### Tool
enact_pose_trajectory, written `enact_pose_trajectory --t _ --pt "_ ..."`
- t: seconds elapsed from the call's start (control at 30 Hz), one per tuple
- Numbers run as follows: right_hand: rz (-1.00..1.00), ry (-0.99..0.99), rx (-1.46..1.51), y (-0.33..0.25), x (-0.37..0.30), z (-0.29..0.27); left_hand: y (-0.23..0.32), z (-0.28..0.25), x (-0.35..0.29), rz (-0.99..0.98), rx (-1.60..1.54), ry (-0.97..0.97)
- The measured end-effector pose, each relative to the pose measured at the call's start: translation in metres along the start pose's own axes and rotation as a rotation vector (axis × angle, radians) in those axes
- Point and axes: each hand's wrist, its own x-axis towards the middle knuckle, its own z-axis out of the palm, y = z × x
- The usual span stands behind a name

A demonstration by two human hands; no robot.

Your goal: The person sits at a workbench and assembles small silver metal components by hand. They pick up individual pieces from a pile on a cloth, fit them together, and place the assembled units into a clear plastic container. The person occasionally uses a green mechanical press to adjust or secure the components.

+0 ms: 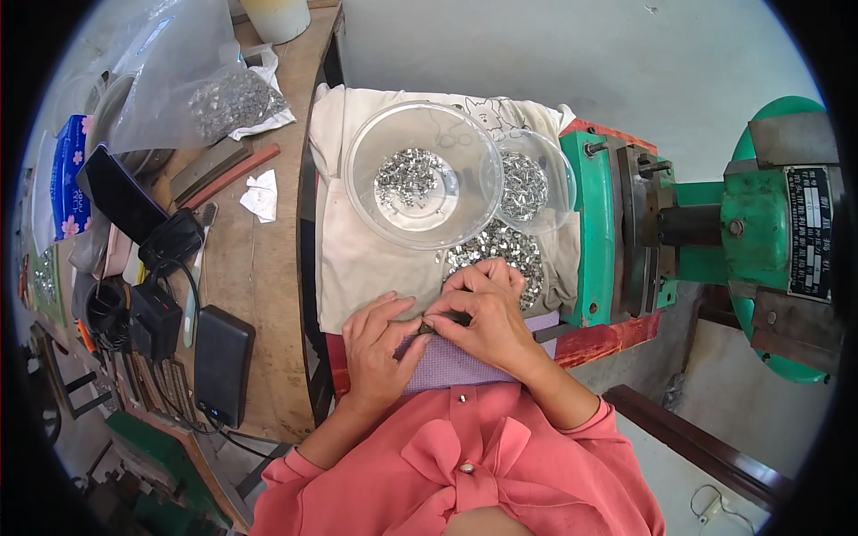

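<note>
My left hand (pixel 380 344) and my right hand (pixel 487 313) meet over a purple cloth (pixel 451 371) close in front of me. Between their fingertips they pinch a small dark piece (pixel 427 329), too small and covered to name. Something dark also shows beneath my right fingers. Just beyond my right hand, a loose heap of small shiny metal parts (pixel 527 272) lies on a beige cloth (pixel 344 259). Farther back stands a large clear plastic tub (pixel 357 210) with similar parts inside. A smaller clear bowl (pixel 561 183) beside it holds thin shiny metal pieces.
At the right stands a green machine press (pixel 594 286). On the wooden table (pixel 273 313) at the left are a black power bank (pixel 223 366), a phone (pixel 121 192), cables, a blue tissue pack (pixel 70 179), a reddish bar (pixel 232 176) and a plastic bag (pixel 174 89) of grey parts.
</note>
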Motion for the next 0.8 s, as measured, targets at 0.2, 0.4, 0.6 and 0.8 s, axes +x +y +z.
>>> enact_pose_trajectory --t 0.2,0.4,0.6,0.8 --pt "0.012 0.006 0.047 0.001 0.0 -0.006 -0.001 -0.001 -0.001 -0.001 -0.003 0.0" --pt "0.066 0.06 0.079 0.018 -0.017 -0.025 0.0 -0.002 0.0 -0.01 -0.008 -0.004" --pt "0.121 0.041 0.012 0.021 -0.035 -0.028 0.001 -0.002 0.0 -0.018 -0.02 -0.011" --pt "0.06 0.051 -0.032 0.024 -0.034 -0.026 0.001 -0.002 0.0 -0.011 -0.004 -0.012"
